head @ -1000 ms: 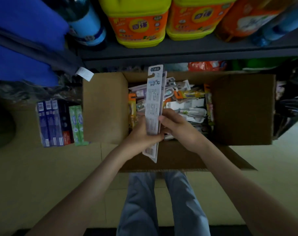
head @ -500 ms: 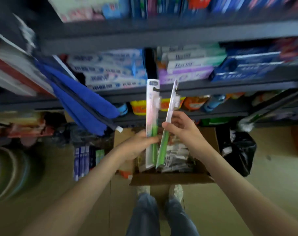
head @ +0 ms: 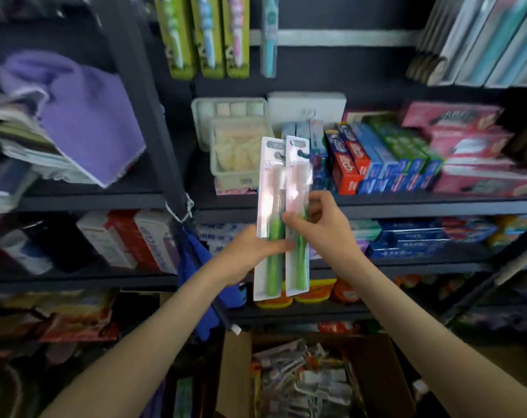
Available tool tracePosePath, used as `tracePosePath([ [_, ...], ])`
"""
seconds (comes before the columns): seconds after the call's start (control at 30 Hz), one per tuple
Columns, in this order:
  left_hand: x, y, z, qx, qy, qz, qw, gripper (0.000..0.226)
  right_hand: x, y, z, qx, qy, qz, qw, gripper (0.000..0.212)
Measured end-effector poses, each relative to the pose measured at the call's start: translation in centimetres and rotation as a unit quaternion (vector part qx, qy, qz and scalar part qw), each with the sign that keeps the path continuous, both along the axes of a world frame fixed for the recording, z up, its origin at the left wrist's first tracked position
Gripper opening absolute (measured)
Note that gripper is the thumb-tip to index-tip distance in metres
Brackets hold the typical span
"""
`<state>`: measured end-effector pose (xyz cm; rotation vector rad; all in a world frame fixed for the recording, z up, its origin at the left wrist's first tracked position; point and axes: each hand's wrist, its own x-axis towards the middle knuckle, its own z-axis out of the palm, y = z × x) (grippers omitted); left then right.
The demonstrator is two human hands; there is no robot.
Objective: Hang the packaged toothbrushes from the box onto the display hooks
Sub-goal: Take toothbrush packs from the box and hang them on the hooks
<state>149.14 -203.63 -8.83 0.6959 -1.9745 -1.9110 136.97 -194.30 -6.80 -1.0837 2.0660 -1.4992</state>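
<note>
I hold two packaged green toothbrushes upright side by side in front of the shelves. My left hand (head: 253, 251) grips the left toothbrush pack (head: 269, 188) at its lower half. My right hand (head: 319, 227) pinches the right toothbrush pack (head: 298, 176) at its middle. Both packs have a hang hole at the top. Above them, packaged toothbrushes (head: 206, 34) hang in a row from the display hooks on the back panel. The open cardboard box (head: 235, 375) with several more packs sits on the floor below my arms.
Toothpaste boxes (head: 385, 158) fill the shelf at right. A white basket (head: 238, 152) stands behind the packs. A purple cloth (head: 87, 116) lies on the left shelf and a blue cloth (head: 196, 267) hangs from the dark shelf post (head: 153, 116).
I have lifted the packs out of the box and risen; the view has swung from the box up to the shelves. The packs, first stacked together, are now apart, one in each hand.
</note>
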Motion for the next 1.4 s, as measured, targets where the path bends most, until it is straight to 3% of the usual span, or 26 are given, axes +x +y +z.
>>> tracePosePath([
  [0.2, -0.8, -0.9, 3.6, -0.054, 0.066, 0.016, 0.996, 0.025, 0.2, -0.7, 3.8, -0.059, 0.095, -0.038, 0.993, 0.037],
  [0.3, -1.8, -1.1, 5.8, -0.034, 0.111, 0.017, 0.993, 0.019, -1.9, -0.2, 6.5, -0.076, 0.128, -0.060, 0.987, 0.037],
  [0.5, -6.7, -0.6, 10.7, 0.001, 0.193, 0.055, 0.980, 0.018, -10.1, 2.7, 11.9, -0.059, 0.274, -0.092, 0.955, 0.056],
  [0.63, -12.4, 1.6, 13.0, -0.058, 0.192, 0.091, 0.975, 0.019, -16.8, 5.2, 14.9, -0.026, 0.366, -0.116, 0.923, 0.061],
  [0.8, -20.5, 4.3, 15.4, -0.101, 0.181, 0.158, 0.965, 0.017, -25.5, 9.0, 17.0, 0.025, 0.411, -0.106, 0.905, 0.064],
  [1.07, -30.9, 7.7, 17.2, -0.146, 0.226, 0.255, 0.929, 0.022, -37.4, 13.0, 17.5, -0.007, 0.418, -0.142, 0.897, 0.059],
  [1.3, -35.6, 10.0, 18.6, -0.109, 0.286, 0.325, 0.895, 0.023, -39.9, 10.6, 19.9, -0.009, 0.494, -0.152, 0.856, 0.054],
  [1.4, -36.1, 10.4, 18.9, -0.119, 0.292, 0.333, 0.889, 0.025, -40.1, 9.1, 20.7, 0.010, 0.490, -0.164, 0.856, 0.050],
])
